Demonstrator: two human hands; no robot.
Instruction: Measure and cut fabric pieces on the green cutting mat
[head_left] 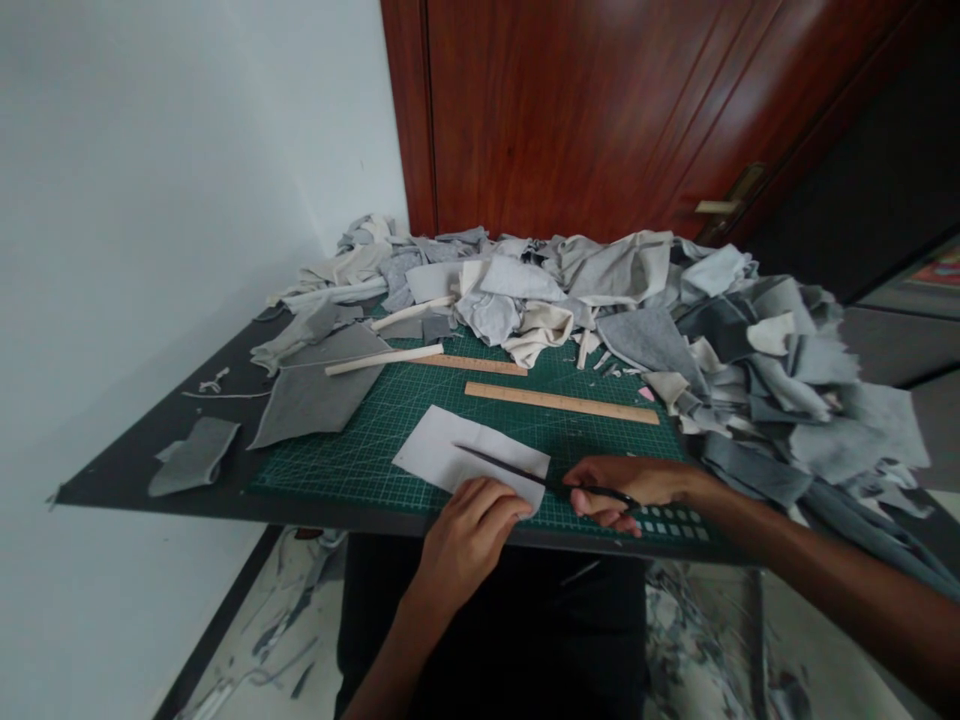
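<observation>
A white rectangular piece [431,440], paper or fabric, lies at a slant on the green cutting mat [322,475]. My left hand [474,525] grips its near edge, thumb and fingers pressed together. In my right hand [611,490] is a pair of black scissors [517,470], my fingers wrapped round the handles. The scissors point left, with the blade over the white piece and its tip near the middle. Whether the blades are parted there, I cannot tell.
Two wooden rulers [562,402] lie beyond the white piece. A large heap of grey and cream fabric scraps [615,270] lines the table's back and right side. Flat grey pieces [322,400] and a folded scrap [196,457] are on the left. Offcuts litter the floor [270,625].
</observation>
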